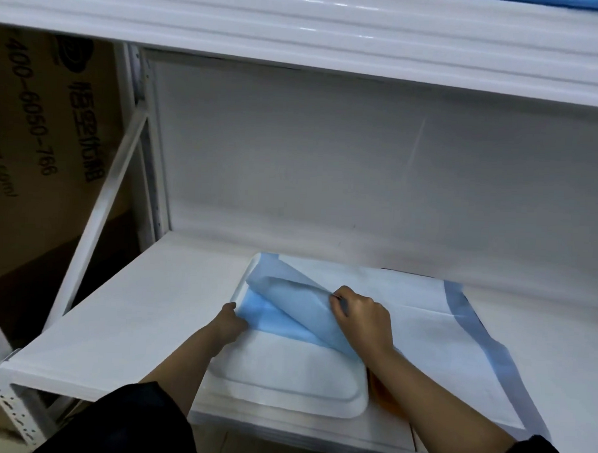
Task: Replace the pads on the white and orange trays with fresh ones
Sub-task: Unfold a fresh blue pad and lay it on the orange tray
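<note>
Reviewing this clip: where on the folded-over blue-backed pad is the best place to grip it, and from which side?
Grip the pad at its raised folded edge, coming from the right, as the right hand does: that edge stands clear of the white tray, so fingers can close on it. The left hand holds the left border.

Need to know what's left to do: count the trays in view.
2: a white tray under the left hand and right hand, and an orange tray peeking out right of it. Pads may hide more.
</note>
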Motion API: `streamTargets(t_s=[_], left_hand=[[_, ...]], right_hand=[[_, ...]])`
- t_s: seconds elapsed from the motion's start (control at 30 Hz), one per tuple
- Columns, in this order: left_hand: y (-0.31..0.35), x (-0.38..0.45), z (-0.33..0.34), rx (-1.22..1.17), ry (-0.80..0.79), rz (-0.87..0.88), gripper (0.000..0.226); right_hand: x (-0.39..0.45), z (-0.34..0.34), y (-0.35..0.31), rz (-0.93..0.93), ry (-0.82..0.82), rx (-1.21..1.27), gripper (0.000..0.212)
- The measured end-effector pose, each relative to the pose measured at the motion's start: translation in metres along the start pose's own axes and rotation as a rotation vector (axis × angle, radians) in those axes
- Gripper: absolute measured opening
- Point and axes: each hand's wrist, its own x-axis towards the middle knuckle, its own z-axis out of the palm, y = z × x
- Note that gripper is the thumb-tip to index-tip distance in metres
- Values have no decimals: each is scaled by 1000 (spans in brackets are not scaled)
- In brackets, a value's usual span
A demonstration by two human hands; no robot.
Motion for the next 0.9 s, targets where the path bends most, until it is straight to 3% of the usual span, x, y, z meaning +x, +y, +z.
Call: streamTargets(t_s=[0.2,0.37,0.47,0.57,0.73,0.8,0.9], left_hand=[[5,27,7,14,79,-77,67],[9,36,8,193,128,-114,19],[7,38,5,373,149,-99,20],[8,39,3,444,143,21,18],[27,36,-1,143,224,269,20],[40,36,-1,180,301,326,12],[57,30,3,349,439,355,23]], right_hand=[[7,0,12,29,-21,23,17],[13,-3,14,39,-61,44,17],[13,-6,14,37,-85,57,17],[15,-9,15,38,-99,82,15],[27,-22,14,51,-54,82,13],[33,-31,12,46,-23,79,13],[39,-42,9,26,34,100,14]])
